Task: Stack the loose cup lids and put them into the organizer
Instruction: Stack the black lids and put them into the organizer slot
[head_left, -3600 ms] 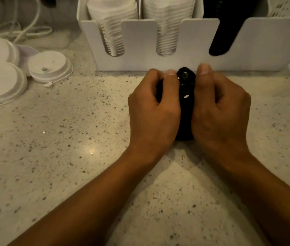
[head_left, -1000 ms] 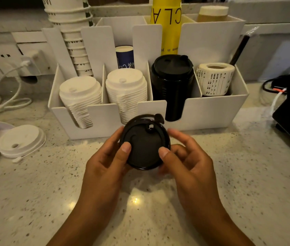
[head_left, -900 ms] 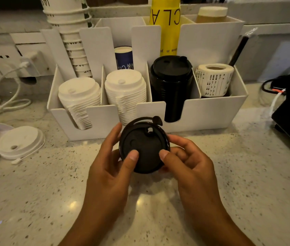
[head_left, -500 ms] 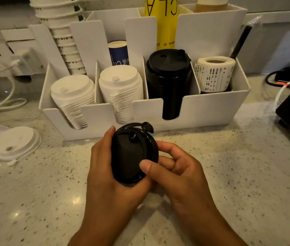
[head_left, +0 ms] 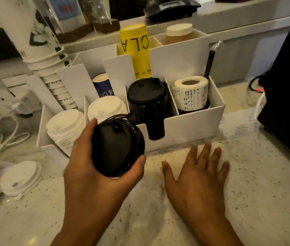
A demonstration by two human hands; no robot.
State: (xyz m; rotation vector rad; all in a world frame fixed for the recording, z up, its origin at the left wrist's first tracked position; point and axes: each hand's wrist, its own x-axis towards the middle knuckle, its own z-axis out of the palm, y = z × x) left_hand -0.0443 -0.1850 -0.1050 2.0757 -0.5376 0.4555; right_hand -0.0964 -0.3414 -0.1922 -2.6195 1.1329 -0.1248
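Observation:
My left hand (head_left: 94, 176) grips a stack of black cup lids (head_left: 115, 146), held up just in front of the white organizer (head_left: 190, 126). My right hand (head_left: 194, 176) lies flat and empty on the counter to the right, fingers spread. The organizer's front compartments hold two stacks of white lids (head_left: 66, 125) (head_left: 105, 108), a stack of black lids (head_left: 147, 98) and a label roll (head_left: 190, 93). Loose white lids (head_left: 21, 176) lie on the counter at the far left.
A tall stack of paper cups (head_left: 50, 68) leans behind the organizer's left side. A yellow tube (head_left: 137, 48) and a capped jar (head_left: 179, 32) stand in the back compartments. White cables (head_left: 2, 137) run from a wall socket on the left. A dark appliance (head_left: 286, 82) fills the right edge.
My right hand has let go of the black lid stack and dropped flat onto the counter. My left hand alone now holds the stack, lifted closer to the organizer.

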